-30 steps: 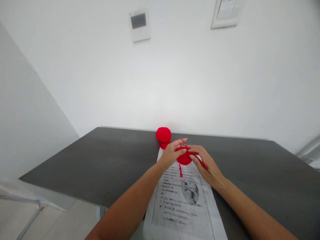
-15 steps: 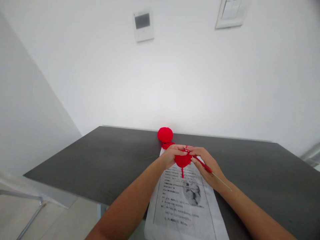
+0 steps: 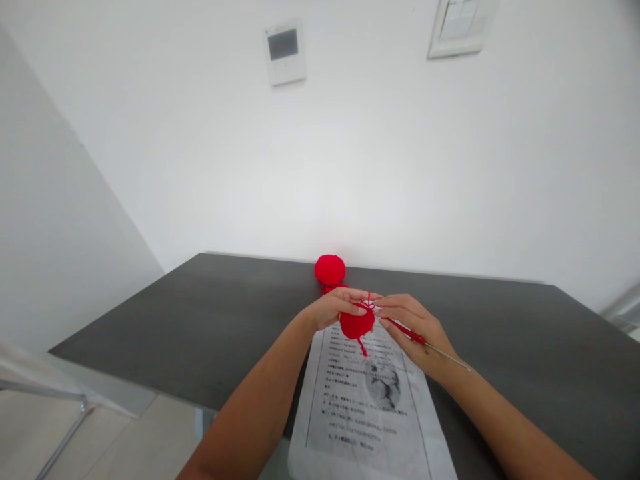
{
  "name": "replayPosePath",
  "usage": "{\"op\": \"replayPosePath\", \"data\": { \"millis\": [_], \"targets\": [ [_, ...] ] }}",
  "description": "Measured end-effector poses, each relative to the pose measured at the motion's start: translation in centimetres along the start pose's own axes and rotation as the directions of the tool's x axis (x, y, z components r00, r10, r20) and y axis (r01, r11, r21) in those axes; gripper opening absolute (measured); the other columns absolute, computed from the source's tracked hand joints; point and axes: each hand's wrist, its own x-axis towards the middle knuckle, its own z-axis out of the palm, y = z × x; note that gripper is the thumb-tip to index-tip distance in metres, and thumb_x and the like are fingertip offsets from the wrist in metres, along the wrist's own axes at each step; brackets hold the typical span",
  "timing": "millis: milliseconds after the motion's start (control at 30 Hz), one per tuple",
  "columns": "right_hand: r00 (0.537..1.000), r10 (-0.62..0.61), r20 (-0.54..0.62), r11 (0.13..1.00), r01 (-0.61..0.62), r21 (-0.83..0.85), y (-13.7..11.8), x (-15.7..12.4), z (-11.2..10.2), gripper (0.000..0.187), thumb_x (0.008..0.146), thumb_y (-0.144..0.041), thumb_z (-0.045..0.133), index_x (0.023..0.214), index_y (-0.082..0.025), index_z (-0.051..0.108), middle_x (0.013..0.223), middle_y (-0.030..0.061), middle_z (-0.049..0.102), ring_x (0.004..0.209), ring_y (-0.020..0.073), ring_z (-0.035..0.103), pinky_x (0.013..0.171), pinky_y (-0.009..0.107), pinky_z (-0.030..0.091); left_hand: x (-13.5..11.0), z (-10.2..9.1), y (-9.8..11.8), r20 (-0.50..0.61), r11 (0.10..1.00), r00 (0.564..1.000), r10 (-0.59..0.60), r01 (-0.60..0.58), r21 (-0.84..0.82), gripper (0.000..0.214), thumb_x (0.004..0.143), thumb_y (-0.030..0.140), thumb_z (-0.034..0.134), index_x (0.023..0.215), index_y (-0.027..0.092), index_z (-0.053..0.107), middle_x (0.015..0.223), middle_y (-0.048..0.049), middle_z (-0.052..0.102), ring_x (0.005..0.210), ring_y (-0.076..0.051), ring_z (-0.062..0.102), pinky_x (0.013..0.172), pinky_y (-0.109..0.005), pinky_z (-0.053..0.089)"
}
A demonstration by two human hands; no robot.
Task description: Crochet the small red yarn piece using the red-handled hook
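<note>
My left hand pinches a round red crochet piece between thumb and fingers, with a short yarn tail hanging from its lower edge. A strand of red yarn runs up by the left fingertips. In my right hand is a crochet hook with a red handle; its metal shaft sticks out back over the wrist. The hook's tip is at the upper right edge of the piece, where loops of yarn show, too small to make out fully. Beyond the left hand sits a red ball of yarn.
A printed sheet of paper with text and a dark picture lies beneath my hands on the dark grey table. The white wall rises behind the table's far edge. A metal frame stands at the lower left.
The crochet piece and my left hand have shifted slightly left. My right hand has drawn a little apart from the left, and the hook lies flatter. The yarn ball has stayed put.
</note>
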Motion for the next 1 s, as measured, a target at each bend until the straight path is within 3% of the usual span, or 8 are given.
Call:
{"op": "replayPosePath", "data": {
  "millis": [367, 500, 733, 1000],
  "targets": [
    [0.999, 0.014, 0.032, 0.998, -0.012, -0.054, -0.1, -0.5, 0.1, 0.026, 0.09, -0.01, 0.051, 0.108, -0.024, 0.062, 0.103, 0.0097, 0.07, 0.098, 0.0229, 0.063, 0.083, 0.041, 0.054, -0.2, -1.0, 0.3, -0.112, 0.999, 0.993, 0.031, -0.027, 0.043, 0.056, 0.06, 0.018, 0.078, 0.114, 0.015, 0.067, 0.095, -0.0098, 0.073, 0.082, -0.018, 0.065, 0.081, -0.028, 0.043],
    [1.0, 0.022, -0.011, 0.999, -0.023, -0.025, -0.1, -0.4, 0.2, 0.026, 0.089, -0.01, 0.053, 0.11, -0.024, 0.062, 0.1, 0.0091, 0.071, 0.095, 0.0222, 0.065, 0.082, 0.04, 0.055, -0.3, -1.0, 0.4, -0.136, 0.998, 0.99, 0.048, -0.043, 0.038, 0.057, 0.058, 0.021, 0.08, 0.113, 0.014, 0.067, 0.091, -0.0093, 0.073, 0.079, -0.017, 0.066, 0.079, -0.027, 0.044],
    [0.996, 0.091, -0.02, 0.995, -0.09, 0.036, 0.0, -0.4, 0.2, 0.022, 0.091, -0.015, 0.054, 0.107, -0.024, 0.065, 0.098, 0.0075, 0.072, 0.092, 0.0205, 0.067, 0.08, 0.036, 0.057, -0.2, -0.3, 0.3, -0.133, 0.994, 0.988, 0.081, -0.07, 0.088, 0.052, 0.06, 0.021, 0.08, 0.11, 0.014, 0.068, 0.082, -0.0079, 0.073, 0.074, -0.016, 0.066, 0.076, -0.027, 0.045],
    [0.996, 0.091, -0.025, 0.994, -0.089, 0.059, -0.4, -0.4, 0.3, 0.025, 0.091, -0.016, 0.053, 0.111, -0.025, 0.066, 0.102, 0.0087, 0.072, 0.098, 0.0223, 0.066, 0.085, 0.039, 0.056, -0.4, -0.8, 0.2, -0.125, 0.994, 0.987, 0.098, -0.091, 0.064, 0.053, 0.061, 0.02, 0.08, 0.112, 0.015, 0.067, 0.081, -0.0074, 0.072, 0.073, -0.016, 0.066, 0.074, -0.027, 0.047]
  ]
}}
